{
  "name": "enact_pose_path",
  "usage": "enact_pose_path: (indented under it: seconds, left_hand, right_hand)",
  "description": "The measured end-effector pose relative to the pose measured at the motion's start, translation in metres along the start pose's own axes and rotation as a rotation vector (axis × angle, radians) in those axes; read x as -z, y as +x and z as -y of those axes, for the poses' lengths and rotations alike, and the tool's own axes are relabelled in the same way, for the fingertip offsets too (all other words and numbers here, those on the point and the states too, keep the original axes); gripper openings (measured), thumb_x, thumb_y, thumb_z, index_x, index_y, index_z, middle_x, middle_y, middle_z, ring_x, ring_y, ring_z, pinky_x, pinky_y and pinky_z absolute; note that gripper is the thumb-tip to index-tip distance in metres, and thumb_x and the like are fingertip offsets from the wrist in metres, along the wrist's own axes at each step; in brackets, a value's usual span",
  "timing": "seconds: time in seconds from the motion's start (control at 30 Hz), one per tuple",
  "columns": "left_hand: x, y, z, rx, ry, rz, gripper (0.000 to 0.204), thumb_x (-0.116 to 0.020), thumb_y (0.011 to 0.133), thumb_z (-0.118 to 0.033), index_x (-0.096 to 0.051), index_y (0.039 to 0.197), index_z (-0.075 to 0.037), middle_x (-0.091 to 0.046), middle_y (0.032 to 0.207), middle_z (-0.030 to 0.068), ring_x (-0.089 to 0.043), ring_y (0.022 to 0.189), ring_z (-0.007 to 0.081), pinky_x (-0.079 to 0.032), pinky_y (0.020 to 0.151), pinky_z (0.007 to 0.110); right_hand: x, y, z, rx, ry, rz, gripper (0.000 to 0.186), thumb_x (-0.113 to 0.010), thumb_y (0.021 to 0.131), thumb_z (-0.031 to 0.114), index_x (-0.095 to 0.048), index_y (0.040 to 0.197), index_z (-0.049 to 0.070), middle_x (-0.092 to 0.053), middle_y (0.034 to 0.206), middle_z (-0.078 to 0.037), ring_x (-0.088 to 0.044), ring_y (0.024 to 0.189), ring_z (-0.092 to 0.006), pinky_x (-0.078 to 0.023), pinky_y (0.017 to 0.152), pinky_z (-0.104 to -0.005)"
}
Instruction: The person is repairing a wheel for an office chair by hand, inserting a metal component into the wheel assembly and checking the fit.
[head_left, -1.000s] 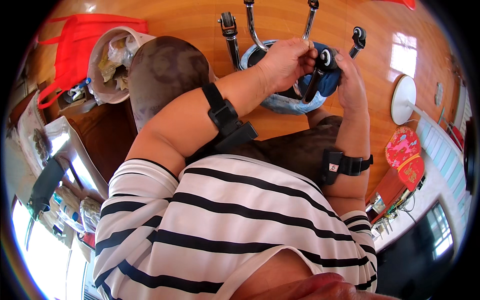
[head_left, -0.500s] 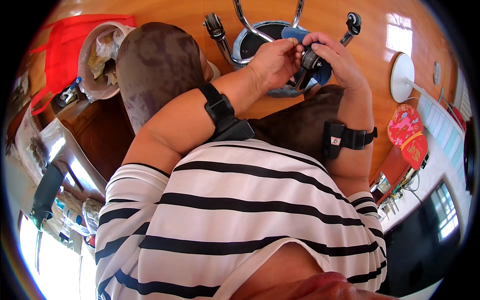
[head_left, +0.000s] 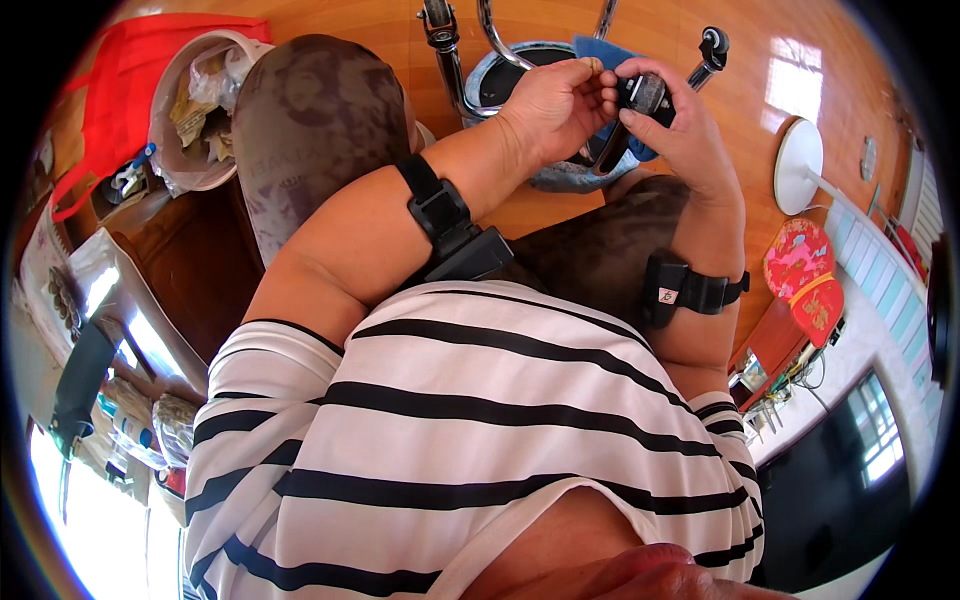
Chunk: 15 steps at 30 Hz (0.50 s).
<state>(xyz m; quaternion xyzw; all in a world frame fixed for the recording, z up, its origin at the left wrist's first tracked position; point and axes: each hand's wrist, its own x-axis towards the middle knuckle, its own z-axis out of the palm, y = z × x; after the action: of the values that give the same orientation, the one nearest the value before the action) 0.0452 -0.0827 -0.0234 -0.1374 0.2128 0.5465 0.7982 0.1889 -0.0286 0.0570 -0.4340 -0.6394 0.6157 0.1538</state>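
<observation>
An upturned chair or stool point(head_left: 490, 85) with chrome legs and a pale blue cushioned seat lies on the wooden floor between my legs. My right hand point(head_left: 680, 135) is wrapped round one black caster wheel point(head_left: 645, 93), thumb on its near side. Just left of that wheel, my left hand point(head_left: 560, 105) has thumb and forefinger pinched together, the other fingers curled; what is in the pinch is too small to make out. A dark blue cloth point(head_left: 610, 50) lies behind both hands. Other casters point(head_left: 712, 48) point upward on the remaining legs.
Left are a red bag point(head_left: 110, 110) and a lined bin point(head_left: 165, 120) with plastic waste, beside wooden furniture point(head_left: 185, 265). Right stand a white round fan base point(head_left: 798, 165), red patterned cushions or fans point(head_left: 800, 260) and a cabinet point(head_left: 755, 340) with cables.
My right hand has shifted from the wheel's side to wrap over it, and the wheel has turned. My left hand has risen slightly, still pinched. The view has shifted a little.
</observation>
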Motion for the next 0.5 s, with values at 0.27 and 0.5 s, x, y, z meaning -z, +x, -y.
enact_pose_path:
  seconds: [0.27, 0.5]
  left_hand:
    - [-0.002, -0.001, -0.006, 0.008, -0.037, 0.006, 0.014, -0.051, 0.092, -0.017, -0.056, 0.092, -0.005, -0.059, 0.084, 0.0054, -0.054, 0.078, 0.0179, -0.047, 0.077, 0.032]
    - [-0.001, 0.002, -0.018, -0.059, -0.042, 0.027, 0.014, -0.05, 0.093, -0.017, -0.055, 0.091, -0.004, -0.058, 0.086, 0.0062, -0.053, 0.078, 0.0183, -0.048, 0.077, 0.033]
  right_hand:
    - [0.004, 0.0, -0.001, 0.04, -0.194, 0.003, 0.051, -0.063, 0.073, 0.004, -0.054, 0.123, 0.007, -0.062, 0.107, -0.006, -0.058, 0.097, -0.0134, -0.043, 0.09, -0.0266]
    - [0.002, 0.002, -0.002, 0.073, -0.159, -0.017, 0.059, -0.058, 0.069, 0.001, -0.051, 0.127, 0.007, -0.057, 0.119, -0.008, -0.052, 0.111, -0.0153, -0.037, 0.097, -0.0278]
